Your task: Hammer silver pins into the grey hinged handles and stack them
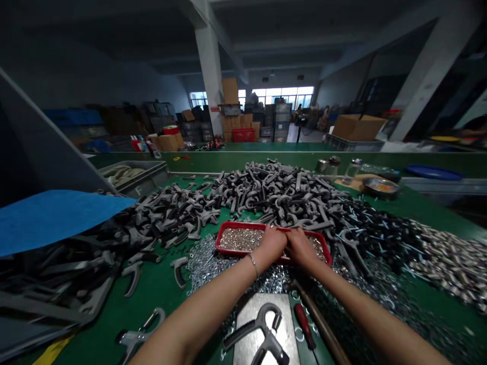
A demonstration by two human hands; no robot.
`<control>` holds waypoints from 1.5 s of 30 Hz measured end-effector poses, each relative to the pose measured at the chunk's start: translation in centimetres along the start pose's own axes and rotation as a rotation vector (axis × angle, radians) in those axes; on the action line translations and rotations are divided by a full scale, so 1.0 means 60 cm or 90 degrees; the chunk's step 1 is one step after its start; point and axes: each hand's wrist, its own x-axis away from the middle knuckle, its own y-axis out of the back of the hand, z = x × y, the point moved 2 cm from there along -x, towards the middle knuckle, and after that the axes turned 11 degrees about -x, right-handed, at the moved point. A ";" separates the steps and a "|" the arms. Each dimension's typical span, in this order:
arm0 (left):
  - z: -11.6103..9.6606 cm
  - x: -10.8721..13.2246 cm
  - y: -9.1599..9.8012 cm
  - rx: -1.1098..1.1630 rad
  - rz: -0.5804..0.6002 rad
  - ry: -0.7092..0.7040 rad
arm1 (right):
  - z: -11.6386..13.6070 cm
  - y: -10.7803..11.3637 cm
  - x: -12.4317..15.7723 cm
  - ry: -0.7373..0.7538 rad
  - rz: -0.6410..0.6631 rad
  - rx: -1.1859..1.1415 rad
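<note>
My left hand (272, 241) and my right hand (301, 245) meet over a long red tray (219, 242) of small brass-coloured metal parts (241, 239). The fingers of both hands are curled and pressed together; whatever they may hold is hidden. Below my wrists, a grey clamp-like tool (262, 324) with black grips lies on a metal plate (243, 350). To the plate's right are a red-handled screwdriver (304, 322) and a hammer (317, 319), its handle pointing towards me. Loose shiny washers or nuts (203, 266) surround the tray.
Behind the tray rises a large heap of grey handle parts (281, 190). Black-headed bolts (380, 230) and metal cylinders (449, 261) are piled at right. A grey bin (148, 177) stands back left, under which a blue sheet (61, 218) juts in. Jars (353, 167) stand back right.
</note>
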 end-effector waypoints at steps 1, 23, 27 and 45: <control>0.002 0.004 -0.004 0.002 0.004 0.010 | -0.003 0.000 0.001 0.004 0.004 -0.004; 0.004 0.045 0.007 0.354 -0.061 0.348 | -0.015 0.045 0.047 -0.139 -0.161 -0.316; 0.016 0.058 -0.002 0.432 -0.060 0.368 | 0.036 0.024 0.153 -0.136 -0.043 -0.485; 0.032 0.288 -0.006 0.934 -0.089 0.434 | 0.068 -0.031 0.296 -0.381 0.091 -0.946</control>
